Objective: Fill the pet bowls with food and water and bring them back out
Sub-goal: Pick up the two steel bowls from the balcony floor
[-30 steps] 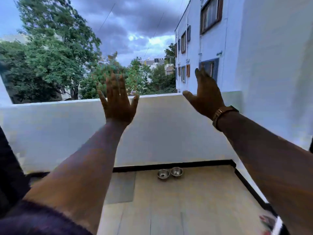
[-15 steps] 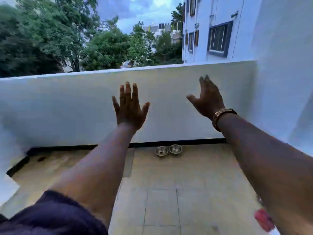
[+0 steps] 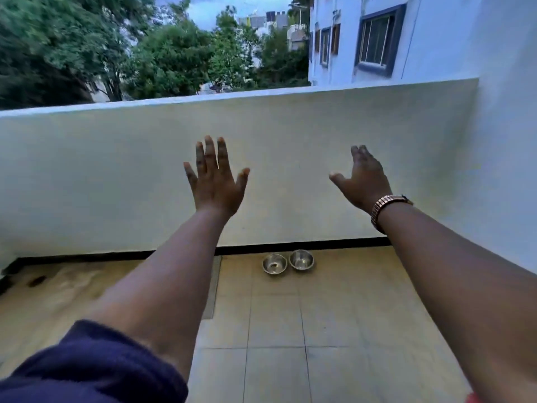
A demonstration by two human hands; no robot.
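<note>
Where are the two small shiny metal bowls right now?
The two small shiny metal bowls sit side by side on the tiled floor, against the foot of the white parapet wall, ahead between both raised arms.

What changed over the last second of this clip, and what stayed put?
The view tipped down: sky is nearly gone, more tiled floor shows. Both open hands, left hand and right hand, now sit against the balcony wall. Nothing was grasped. The two steel bowls stay side by side by the wall.
</note>
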